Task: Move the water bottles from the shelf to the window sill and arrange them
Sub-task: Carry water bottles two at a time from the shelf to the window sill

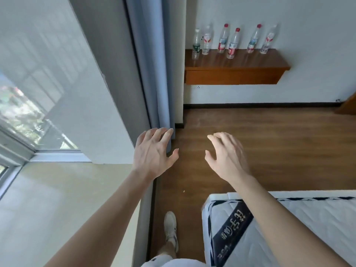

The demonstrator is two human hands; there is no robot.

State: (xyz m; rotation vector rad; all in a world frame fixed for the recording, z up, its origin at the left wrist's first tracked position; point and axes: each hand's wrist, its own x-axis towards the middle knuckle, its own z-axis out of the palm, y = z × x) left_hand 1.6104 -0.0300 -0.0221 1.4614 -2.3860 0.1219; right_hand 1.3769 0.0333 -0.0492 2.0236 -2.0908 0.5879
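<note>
- Our left hand [154,151] and right hand [227,157] hung empty over the floor [269,141], fingers spread and loosely bent, gripping nothing.
- The six water bottles [233,44] stood upright in a loose row on the far shelf [237,63], well apart from us; the window sill [57,199] lay near left.
- We judged them thin, slick plastic, light if empty; we would take each round the labelled middle.

Six bottles [232,43] stand along the shelf [237,62], window sill [57,199] far left.
</note>
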